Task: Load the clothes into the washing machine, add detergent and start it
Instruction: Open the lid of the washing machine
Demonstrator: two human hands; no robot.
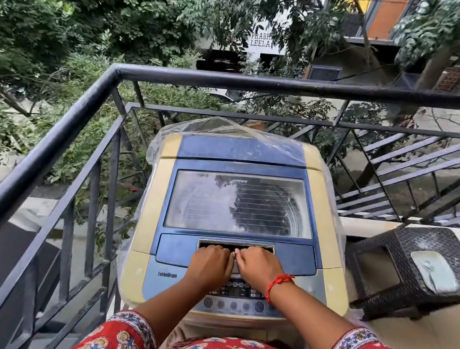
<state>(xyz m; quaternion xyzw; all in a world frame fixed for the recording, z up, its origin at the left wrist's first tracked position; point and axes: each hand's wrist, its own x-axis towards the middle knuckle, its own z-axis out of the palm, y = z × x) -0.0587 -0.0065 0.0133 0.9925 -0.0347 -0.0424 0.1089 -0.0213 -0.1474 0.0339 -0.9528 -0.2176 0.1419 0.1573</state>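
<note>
A cream and blue top-loading washing machine stands in the balcony corner, its glass lid closed. Both my hands are at the lid's recessed handle near the front. My left hand and my right hand lie side by side, fingers curled into the handle slot. A red thread is tied around my right wrist. The control panel with its round buttons lies under my forearms. No clothes or detergent are in view.
A clear plastic cover is pushed back over the machine's rear. A black metal railing closes the balcony on the left and behind. A dark wicker stool with a pale object on it stands to the right on the tiled floor.
</note>
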